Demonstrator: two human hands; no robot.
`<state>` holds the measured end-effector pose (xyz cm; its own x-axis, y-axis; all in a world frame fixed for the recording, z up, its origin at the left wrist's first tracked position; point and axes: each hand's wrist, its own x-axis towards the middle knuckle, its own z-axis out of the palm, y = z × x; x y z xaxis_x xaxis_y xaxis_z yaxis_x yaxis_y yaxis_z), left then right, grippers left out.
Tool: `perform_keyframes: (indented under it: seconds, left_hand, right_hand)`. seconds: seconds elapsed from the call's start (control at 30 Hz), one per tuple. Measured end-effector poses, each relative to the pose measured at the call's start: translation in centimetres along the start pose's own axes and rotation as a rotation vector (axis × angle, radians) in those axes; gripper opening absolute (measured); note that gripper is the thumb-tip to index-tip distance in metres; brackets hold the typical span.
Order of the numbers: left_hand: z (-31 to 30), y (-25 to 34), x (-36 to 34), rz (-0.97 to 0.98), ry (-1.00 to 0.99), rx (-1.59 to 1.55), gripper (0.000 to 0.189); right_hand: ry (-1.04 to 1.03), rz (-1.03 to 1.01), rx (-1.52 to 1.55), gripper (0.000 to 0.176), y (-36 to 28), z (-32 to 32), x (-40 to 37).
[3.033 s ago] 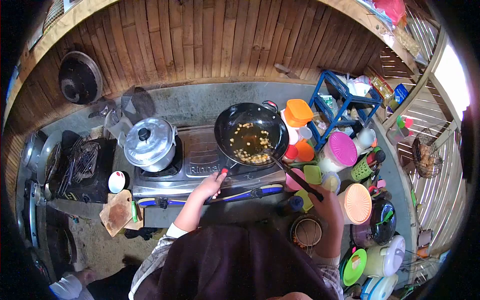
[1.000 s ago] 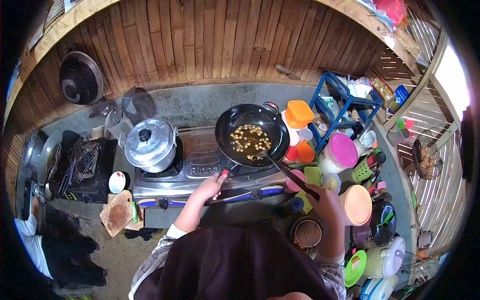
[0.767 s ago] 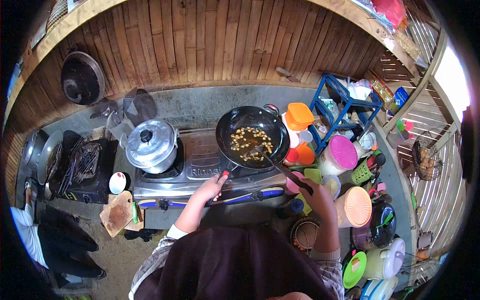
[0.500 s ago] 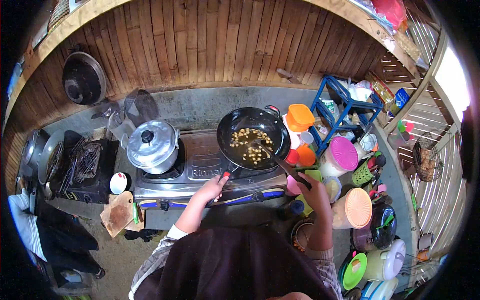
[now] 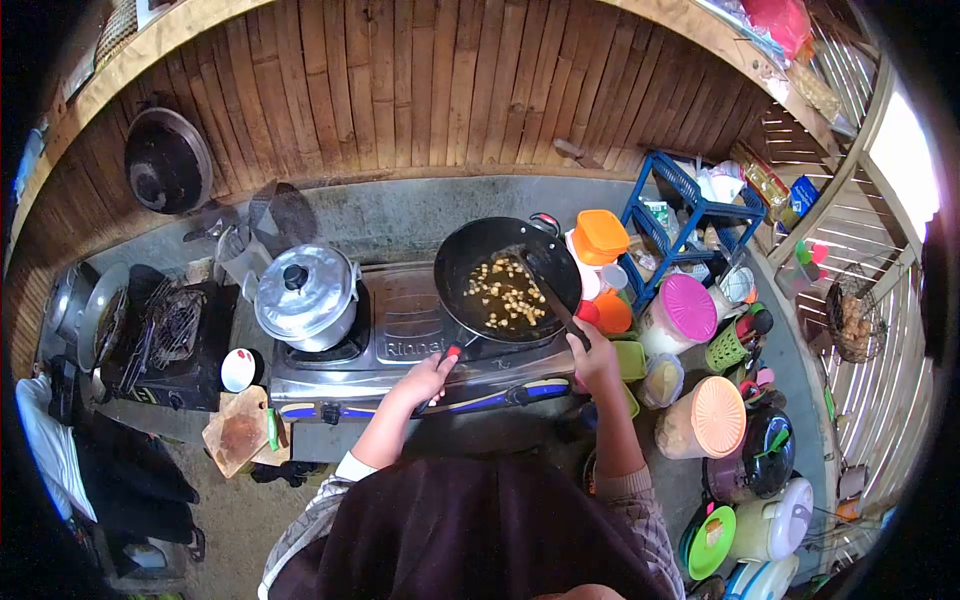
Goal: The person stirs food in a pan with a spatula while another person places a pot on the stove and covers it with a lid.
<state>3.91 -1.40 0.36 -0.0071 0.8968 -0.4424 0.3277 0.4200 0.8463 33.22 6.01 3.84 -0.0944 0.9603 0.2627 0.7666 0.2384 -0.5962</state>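
The black wok (image 5: 468,252) sits on the right burner of the gas stove (image 5: 400,320). It is round and deep, with oil and pale yellowish pieces (image 5: 505,295) spread over its bottom. Its red-tipped handle slants toward the stove's front edge, gripped by the left hand (image 5: 425,378). The dark spatula (image 5: 552,298) leans in over the wok's right rim, its long handle running toward the stove's right front corner in the right hand (image 5: 595,355).

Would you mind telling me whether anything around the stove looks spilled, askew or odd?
Nothing stands out. The wok sits on the stove with its food inside, left hand on its handle, right hand holding the spatula; no spill shows.
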Motion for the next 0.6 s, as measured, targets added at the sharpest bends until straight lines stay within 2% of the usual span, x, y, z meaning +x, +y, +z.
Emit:
perform_keyframes:
  seconds: [0.1, 0.23, 0.33, 0.4, 0.53, 0.6]
  left_hand:
    - [0.0, -0.1, 0.1, 0.002, -0.008, -0.010, 0.044]
    - [0.0, 0.0, 0.0, -0.010, -0.009, -0.009, 0.045]
    - [-0.1, 0.2, -0.2, -0.004, -0.009, 0.001, 0.049]
    - [-0.1, 0.2, -0.2, 0.000, -0.007, 0.005, 0.051]
    - [-0.1, 0.2, -0.3, 0.011, -0.008, 0.007, 0.053]
    - [-0.1, 0.4, -0.4, 0.013, -0.005, 0.002, 0.053]
  right_hand:
    - [0.007, 0.010, -0.005, 0.034, -1.4, -0.2, 0.3]
    - [0.005, -0.025, -0.073, 0.038, 0.8, -0.1, 0.2]
    - [0.065, -0.133, -0.012, 0.036, 0.9, -1.3, -0.5]
    - [-0.019, -0.016, -0.068, 0.035, -0.7, -3.8, -1.5]
    - [-0.073, 0.006, -0.096, 0.035, -1.1, -6.9, -2.9]
    - [-0.123, 0.105, -0.120, 0.035, -1.3, -8.1, -3.6]
